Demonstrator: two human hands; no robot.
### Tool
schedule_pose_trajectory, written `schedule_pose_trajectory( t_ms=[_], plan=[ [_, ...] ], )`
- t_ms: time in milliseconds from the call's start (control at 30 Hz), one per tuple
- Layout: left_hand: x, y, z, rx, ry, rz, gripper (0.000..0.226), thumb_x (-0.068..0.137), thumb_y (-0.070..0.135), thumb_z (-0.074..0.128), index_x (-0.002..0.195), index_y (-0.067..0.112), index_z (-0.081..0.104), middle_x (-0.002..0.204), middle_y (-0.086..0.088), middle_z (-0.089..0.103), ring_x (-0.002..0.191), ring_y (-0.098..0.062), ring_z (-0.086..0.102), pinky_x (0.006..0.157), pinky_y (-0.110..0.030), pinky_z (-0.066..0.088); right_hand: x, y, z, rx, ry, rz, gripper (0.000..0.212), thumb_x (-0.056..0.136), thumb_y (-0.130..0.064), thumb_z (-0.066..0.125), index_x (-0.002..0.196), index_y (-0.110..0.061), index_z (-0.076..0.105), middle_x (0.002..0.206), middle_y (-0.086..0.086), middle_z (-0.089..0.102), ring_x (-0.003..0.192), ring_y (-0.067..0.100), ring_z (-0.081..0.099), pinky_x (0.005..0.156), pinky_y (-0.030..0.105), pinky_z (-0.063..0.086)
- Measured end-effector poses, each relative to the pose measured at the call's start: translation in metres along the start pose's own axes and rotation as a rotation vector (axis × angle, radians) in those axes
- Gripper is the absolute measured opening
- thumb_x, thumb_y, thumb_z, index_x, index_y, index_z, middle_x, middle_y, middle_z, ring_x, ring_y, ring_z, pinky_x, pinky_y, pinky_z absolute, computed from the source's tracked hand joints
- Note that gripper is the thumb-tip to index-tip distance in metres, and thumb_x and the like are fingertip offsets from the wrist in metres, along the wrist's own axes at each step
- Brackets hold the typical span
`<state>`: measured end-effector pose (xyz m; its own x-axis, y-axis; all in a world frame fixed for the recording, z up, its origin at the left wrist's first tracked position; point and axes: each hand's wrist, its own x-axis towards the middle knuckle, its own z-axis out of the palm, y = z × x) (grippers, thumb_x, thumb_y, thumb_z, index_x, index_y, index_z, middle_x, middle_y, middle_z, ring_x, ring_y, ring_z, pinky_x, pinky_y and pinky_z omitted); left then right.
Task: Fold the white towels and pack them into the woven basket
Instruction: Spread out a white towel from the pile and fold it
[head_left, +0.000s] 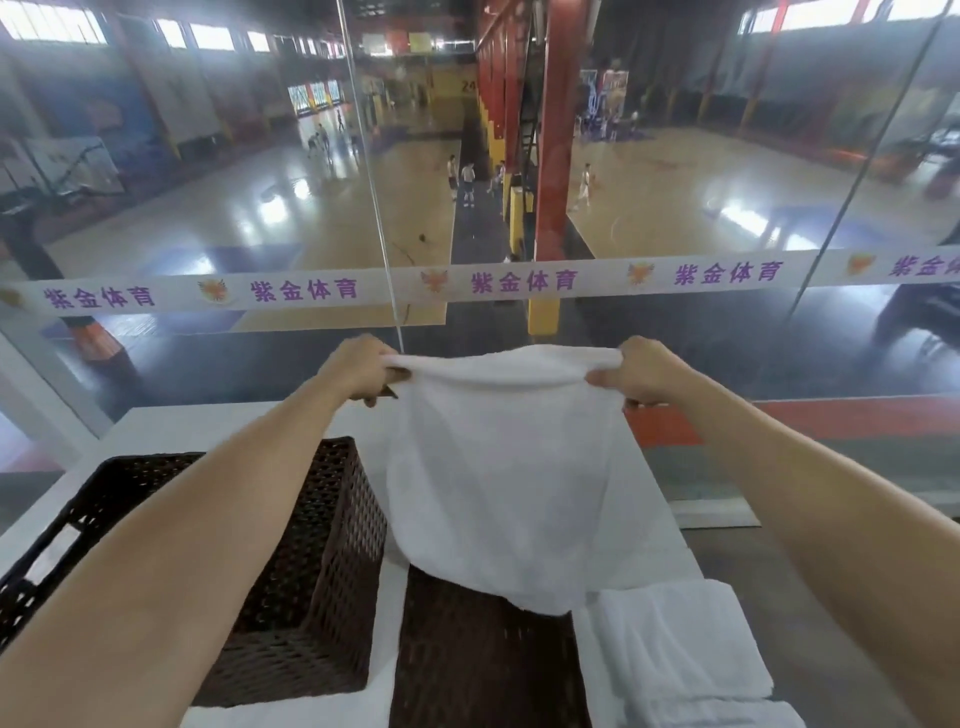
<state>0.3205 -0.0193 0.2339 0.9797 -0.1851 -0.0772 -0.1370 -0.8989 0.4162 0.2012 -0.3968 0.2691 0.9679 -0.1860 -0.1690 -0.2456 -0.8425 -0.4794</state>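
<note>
Both hands, left hand (358, 366) and right hand (641, 371), pinch the top corners of a towel (498, 467), spread for folding; next, bring corners together, then lower into the basket (322, 545) at near left.

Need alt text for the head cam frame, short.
Two bare hands, left hand and right hand, hold a white towel up by its top corners over a dark woven basket. Folded towels lie at right.

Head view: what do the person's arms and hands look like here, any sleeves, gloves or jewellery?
Both forearms are bare along their whole visible length: no sleeves. The left hand and right hand wear no gloves. No watch, bracelet or ring shows on the visible sides of wrists and fingers. No markings or cables appear.
</note>
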Motion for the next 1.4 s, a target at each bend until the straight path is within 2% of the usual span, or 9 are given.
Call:
schedule_pose_trajectory(
  t_ms=[167,433,567,700,867,1000,1100,1267,1400],
  plan=[
    [0.017,0.059,-0.077,-0.801,0.444,0.091,0.014,0.09,0.001,0.077,0.102,0.006,0.078,0.099,-0.017,0.08,0.095,-0.04,0.08,0.074,-0.041,0.067,0.033,-0.028,-0.071,0.662,0.409,-0.151,0.012,0.089,-0.035,0.079,0.087,-0.023,0.081,0.088,0.005,0.08,0.081,0.028,0.081,0.081,0.052,0.066],
    [-0.067,0.066,-0.081,-0.716,0.683,0.27,0.03,0.08,0.015,0.087,0.106,0.013,0.072,0.102,0.007,0.077,0.085,-0.006,0.068,0.069,-0.026,0.056,-0.048,-0.035,-0.056,0.525,0.748,-0.475,0.018,0.1,-0.031,0.064,0.105,-0.031,0.081,0.091,-0.017,0.075,0.083,-0.004,0.066,0.074,0.019,0.05],
    [-0.137,0.012,0.007,-0.51,0.529,0.185,0.036,0.084,0.01,0.085,0.117,0.022,0.076,0.117,0.011,0.076,0.105,-0.009,0.069,0.082,-0.025,0.055,-0.09,0.025,0.033,0.397,0.708,-0.496,0.022,0.101,-0.018,0.064,0.118,-0.016,0.079,0.116,-0.002,0.076,0.104,0.015,0.066,0.09,0.031,0.052],
    [-0.212,-0.053,0.116,-0.269,0.238,0.032,0.013,0.087,0.03,0.081,0.096,0.031,0.072,0.087,0.012,0.076,0.082,-0.007,0.07,0.075,-0.039,0.057,-0.132,0.107,0.153,0.055,0.474,-0.452,0.04,0.092,-0.009,0.067,0.125,-0.028,0.076,0.128,-0.012,0.072,0.123,0.019,0.058,0.105,0.041,0.047],
    [-0.29,-0.11,0.211,-0.073,-0.06,-0.161,0.019,0.081,0.033,0.058,0.072,0.026,0.043,0.065,0.003,0.061,0.065,-0.022,0.065,0.064,-0.043,0.057,-0.204,0.168,0.262,-0.039,-0.096,-0.325,0.056,0.097,-0.003,0.056,0.143,-0.034,0.064,0.155,-0.009,0.052,0.154,0.013,0.035,0.122,0.014,0.004],
    [-0.341,-0.132,0.236,-0.057,-0.084,-0.164,0.022,0.082,0.037,0.063,0.073,0.026,0.046,0.07,0.009,0.063,0.071,-0.02,0.065,0.069,-0.041,0.057,-0.263,0.188,0.306,-0.049,-0.193,-0.232,0.044,0.106,-0.014,0.052,0.143,-0.036,0.061,0.154,-0.012,0.054,0.154,0.018,0.037,0.124,0.027,0.026],
    [-0.384,-0.135,0.233,-0.179,-0.077,-0.219,0.023,0.085,0.03,0.076,0.077,0.024,0.056,0.067,0.005,0.07,0.056,-0.016,0.071,0.066,-0.038,0.058,-0.312,0.186,0.317,-0.078,-0.185,-0.215,0.034,0.108,-0.021,0.054,0.135,-0.034,0.068,0.134,-0.01,0.068,0.136,0.021,0.057,0.104,0.031,0.043],
    [-0.454,-0.151,0.225,-0.3,-0.113,-0.181,0.029,0.093,0.03,0.084,0.091,0.014,0.059,0.084,0.002,0.072,0.041,-0.024,0.068,0.058,-0.037,0.05,-0.401,0.178,0.317,-0.095,-0.249,-0.148,0.023,0.109,-0.031,0.055,0.122,-0.032,0.074,0.12,-0.005,0.076,0.109,0.022,0.068,0.086,0.032,0.053],
    [-0.486,-0.147,0.2,-0.384,-0.276,-0.187,0.031,0.104,0.031,0.073,0.095,0.007,0.054,0.089,-0.012,0.068,0.057,-0.035,0.076,0.049,-0.036,0.052,-0.432,0.164,0.298,-0.122,-0.257,-0.084,0.029,0.108,-0.029,0.056,0.129,-0.018,0.072,0.13,0.004,0.073,0.12,0.028,0.066,0.092,0.034,0.05]
  ],
)
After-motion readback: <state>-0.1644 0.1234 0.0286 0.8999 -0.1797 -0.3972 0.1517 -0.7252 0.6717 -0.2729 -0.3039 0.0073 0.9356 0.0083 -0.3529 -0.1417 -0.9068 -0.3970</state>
